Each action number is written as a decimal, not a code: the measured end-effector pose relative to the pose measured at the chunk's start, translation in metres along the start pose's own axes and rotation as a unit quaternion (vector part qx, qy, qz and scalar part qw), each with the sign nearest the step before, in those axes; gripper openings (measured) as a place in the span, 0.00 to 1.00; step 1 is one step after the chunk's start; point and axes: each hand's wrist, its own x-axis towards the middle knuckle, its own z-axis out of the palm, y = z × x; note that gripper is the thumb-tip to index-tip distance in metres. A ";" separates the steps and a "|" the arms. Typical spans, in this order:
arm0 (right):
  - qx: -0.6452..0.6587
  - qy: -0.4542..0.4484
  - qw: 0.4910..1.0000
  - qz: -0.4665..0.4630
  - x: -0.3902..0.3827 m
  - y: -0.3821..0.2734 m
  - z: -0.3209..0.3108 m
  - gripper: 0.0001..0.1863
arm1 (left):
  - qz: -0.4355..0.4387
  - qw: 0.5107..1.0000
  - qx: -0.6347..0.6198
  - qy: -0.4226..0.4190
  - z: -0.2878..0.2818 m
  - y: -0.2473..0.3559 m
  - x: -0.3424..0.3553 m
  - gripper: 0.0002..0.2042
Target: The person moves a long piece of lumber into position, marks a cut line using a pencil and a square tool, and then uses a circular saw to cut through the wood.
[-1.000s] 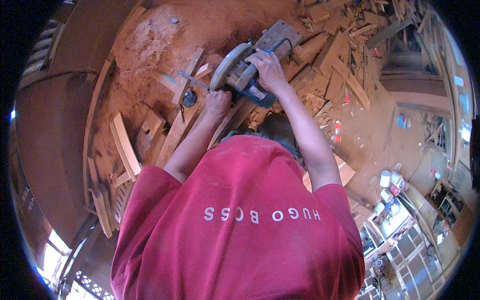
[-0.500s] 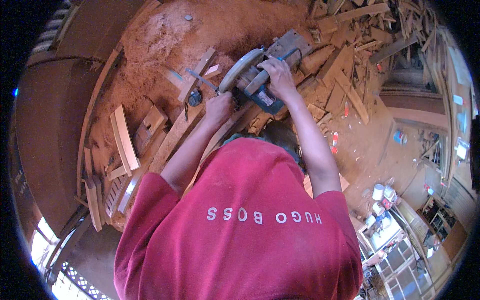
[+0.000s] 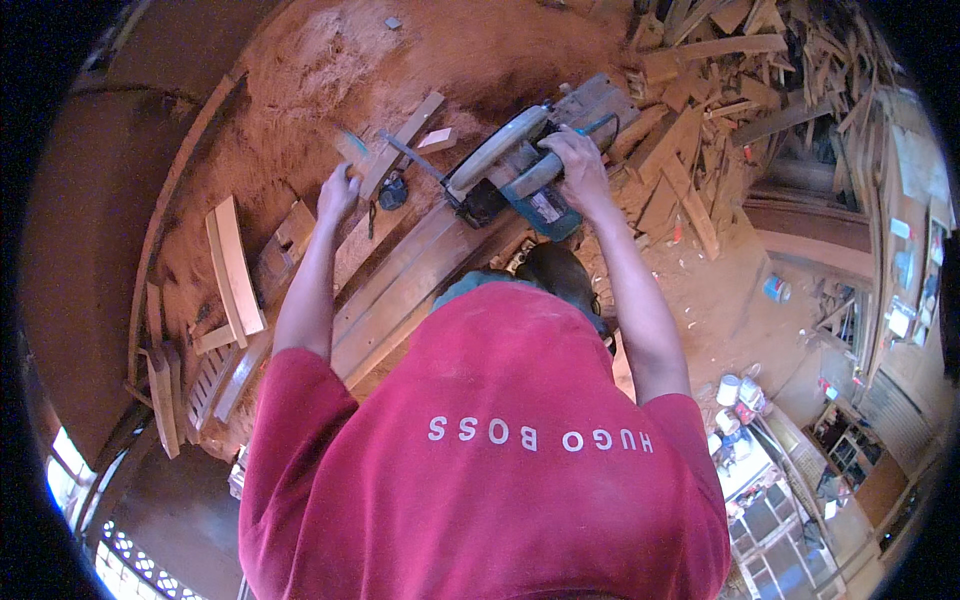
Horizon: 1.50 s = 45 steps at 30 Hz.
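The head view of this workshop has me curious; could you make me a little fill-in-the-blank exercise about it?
1. The right hand grips a powered ____ that has a large, curved blade guard.
2. Counting the person's hands on this power tool gives ____, since the left hand is apart from it.
3. The colour of the person's shirt is ____.
4. The big pile of wood scraps lies toward the picture's upper ____ corner.

Missing words: saw; one; red; right.

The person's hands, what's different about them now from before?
The left hand has moved left, away from the near end of the power saw, toward the short wooden strip. The right hand still grips the saw's handle.
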 end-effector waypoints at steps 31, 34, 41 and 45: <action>0.023 0.003 1.000 -0.010 0.001 0.003 0.002 0.21 | -0.011 0.963 -0.261 0.062 0.087 0.092 0.064 0.19; 0.024 -0.002 1.000 -0.005 -0.001 0.005 0.002 0.22 | -0.037 0.971 -0.232 0.051 0.082 0.099 0.051 0.20; 0.025 0.014 0.999 -0.013 -0.003 0.012 0.006 0.24 | -0.029 0.976 -0.203 0.078 0.097 0.114 0.020 0.21; 0.041 0.002 0.999 -0.009 -0.009 0.011 0.003 0.23 | -0.026 0.974 -0.217 0.065 0.082 0.123 0.010 0.23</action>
